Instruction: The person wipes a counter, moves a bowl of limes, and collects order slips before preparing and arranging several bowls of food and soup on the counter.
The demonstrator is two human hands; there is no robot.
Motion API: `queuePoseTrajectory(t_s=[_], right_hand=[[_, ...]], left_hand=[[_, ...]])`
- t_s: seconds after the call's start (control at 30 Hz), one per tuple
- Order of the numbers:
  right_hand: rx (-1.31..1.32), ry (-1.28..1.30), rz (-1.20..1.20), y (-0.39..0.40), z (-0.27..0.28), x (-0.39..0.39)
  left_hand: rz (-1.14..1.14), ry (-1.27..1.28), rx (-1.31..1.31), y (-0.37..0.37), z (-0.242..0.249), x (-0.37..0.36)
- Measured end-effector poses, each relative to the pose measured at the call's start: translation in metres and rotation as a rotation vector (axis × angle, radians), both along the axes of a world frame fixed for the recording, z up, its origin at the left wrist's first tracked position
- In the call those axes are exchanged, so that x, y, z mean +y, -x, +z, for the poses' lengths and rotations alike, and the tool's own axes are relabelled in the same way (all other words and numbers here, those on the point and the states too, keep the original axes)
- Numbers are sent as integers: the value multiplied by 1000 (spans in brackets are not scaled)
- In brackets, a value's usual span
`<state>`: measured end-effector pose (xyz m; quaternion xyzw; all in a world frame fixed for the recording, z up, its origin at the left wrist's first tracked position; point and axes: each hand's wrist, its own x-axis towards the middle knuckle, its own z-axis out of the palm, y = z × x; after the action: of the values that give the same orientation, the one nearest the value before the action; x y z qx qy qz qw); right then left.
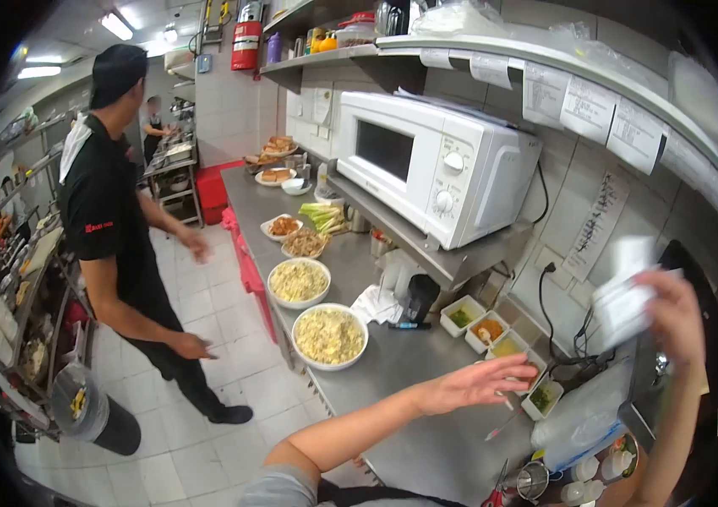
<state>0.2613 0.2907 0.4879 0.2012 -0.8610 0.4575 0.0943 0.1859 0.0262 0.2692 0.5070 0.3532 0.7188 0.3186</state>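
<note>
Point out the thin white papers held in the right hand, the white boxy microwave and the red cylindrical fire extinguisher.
Thin white papers (pixel 619 304): head view, blurred middle.
White boxy microwave (pixel 426 160): head view, door's right side.
Red cylindrical fire extinguisher (pixel 245 47): head view, cylinder body.

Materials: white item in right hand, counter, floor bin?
White item in the right hand: probably paper, matte, from thin flat sheets, though blurred. Counter: likely stainless steel, satin, from its soft grey sheen. Floor bin: perhaps plastic, from its smooth black wall.
</note>
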Motion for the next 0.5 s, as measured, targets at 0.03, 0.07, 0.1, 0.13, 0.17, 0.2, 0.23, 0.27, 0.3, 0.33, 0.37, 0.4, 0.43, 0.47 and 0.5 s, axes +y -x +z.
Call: queuePoseTrajectory(t_s=[0.03, 0.07, 0.1, 0.13, 0.17, 0.2, 0.23, 0.27, 0.3, 0.33, 0.37, 0.4, 0.43, 0.47, 0.5], right_hand=[[-105, -103, 21, 2, -6, -32], [-213, -204, 40, 7, -14, -60], [-233, -285, 155, 17, -26, -79], [-256, -363, 270, 28, -37, -96], [-259, -427, 325, 37, -45, -116], [-266, -489, 378, 46, -52, -134], [-263, -488, 362, 57, -58, -149], [-268, -556, 426, 69, -63, -163], [-272, -622, 490, 81, -67, -178], [-266, -621, 472, 94, -73, -192], [-173, -696, 508, 109, -78, -205], [-80, -775, 544, 122, -82, -219], [-81, -746, 559, 137, -80, -235], [-79, -748, 546, 154, -76, -250], [-92, -780, 577, 173, -70, -263]], left_hand=[[-16, -10, 18, 8, 5, 1], [-88, -84, -80, 15, 8, 2], [-159, -153, -179, 22, 10, 1], [-172, -154, -164, 30, 7, -5], [-202, -187, -223, 39, -1, -13], [-233, -218, -288, 49, -9, -23], [-268, -274, -344, 60, -15, -32], [-284, -268, -339, 67, -19, -44], [-169, -231, -436, 75, -20, -60], [-52, -194, -527, 85, -19, -77], [-68, -191, -516, 96, -16, -93], [45, -163, -527, 108, -12, -111], [161, -135, -538, 120, -10, -129], [278, -108, -550, 131, -8, -146], [266, -106, -544, 141, -7, -163]])
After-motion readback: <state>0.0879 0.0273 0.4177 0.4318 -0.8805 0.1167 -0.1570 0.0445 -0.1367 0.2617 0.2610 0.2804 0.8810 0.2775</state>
